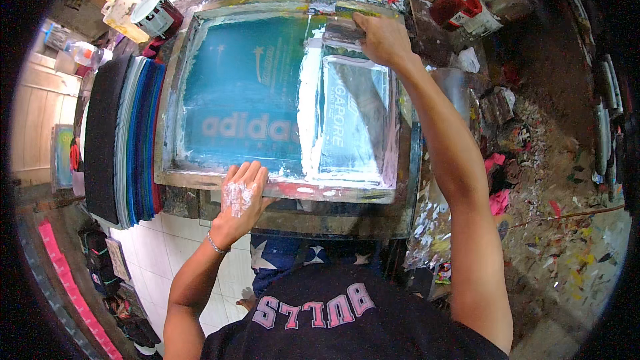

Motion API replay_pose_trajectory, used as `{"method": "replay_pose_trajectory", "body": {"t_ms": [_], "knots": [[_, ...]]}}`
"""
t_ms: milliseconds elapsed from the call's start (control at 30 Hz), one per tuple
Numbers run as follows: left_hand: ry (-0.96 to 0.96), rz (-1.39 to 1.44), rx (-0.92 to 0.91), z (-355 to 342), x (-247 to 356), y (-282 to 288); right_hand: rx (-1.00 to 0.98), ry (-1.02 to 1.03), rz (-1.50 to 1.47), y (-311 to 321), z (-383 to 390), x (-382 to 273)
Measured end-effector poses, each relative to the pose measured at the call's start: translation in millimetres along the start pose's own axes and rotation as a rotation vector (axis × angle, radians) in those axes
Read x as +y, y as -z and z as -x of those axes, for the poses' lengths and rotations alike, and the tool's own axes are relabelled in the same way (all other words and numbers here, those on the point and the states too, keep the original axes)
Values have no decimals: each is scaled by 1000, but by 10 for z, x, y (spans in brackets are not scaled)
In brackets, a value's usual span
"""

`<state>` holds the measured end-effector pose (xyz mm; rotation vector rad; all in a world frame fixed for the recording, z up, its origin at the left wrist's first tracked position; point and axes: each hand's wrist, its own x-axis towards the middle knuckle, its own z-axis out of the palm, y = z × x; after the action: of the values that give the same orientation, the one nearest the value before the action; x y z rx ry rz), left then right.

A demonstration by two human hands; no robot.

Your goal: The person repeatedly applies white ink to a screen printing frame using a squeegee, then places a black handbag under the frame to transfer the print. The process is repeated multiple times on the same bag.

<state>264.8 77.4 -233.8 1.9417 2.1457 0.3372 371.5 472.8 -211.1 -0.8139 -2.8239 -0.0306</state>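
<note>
In front of me lies a screen-printing frame [280, 190] with a wooden border. Its mesh [233, 93] is blue-green on the left and paler on the right, with a thick strip of white ink [311, 100] running between the two parts. My left hand [241, 200], smeared white across its back, closes over the frame's near edge. At the far right corner my right hand [385, 39] grips a dark wooden squeegee [341, 32], which lies across the far end of the paler part. White ink also edges that paler part.
A thick stack of dark, grey and blue sheets [127, 140] stands left of the frame. Ink tubs sit beyond it: a white-and-dark one [157, 15] at left, a red one [459, 8] at right. Paint-spattered ground [553, 247] and pink scraps [497, 183] lie at right.
</note>
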Motion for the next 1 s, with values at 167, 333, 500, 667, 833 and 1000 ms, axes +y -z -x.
{"method": "replay_pose_trajectory", "body": {"t_ms": [167,333,500,667,833,1000], "knots": [[-6,11,38,-5,2,-6,-96,34,-69,-52,591,-176],[-24,21,28,6,-6,-12,-141,124,-102,292,1620,-727],[-43,38,66,33,-13,-25,-172,147,-201,355,1878,-842],[-29,41,87,41,-17,-57,-167,46,-175,409,1176,-459],[-15,45,95,36,-10,-42,-90,-4,-70,241,29,-55],[30,76,64,35,-6,-42,-149,79,-88,9,-89,15]]}}
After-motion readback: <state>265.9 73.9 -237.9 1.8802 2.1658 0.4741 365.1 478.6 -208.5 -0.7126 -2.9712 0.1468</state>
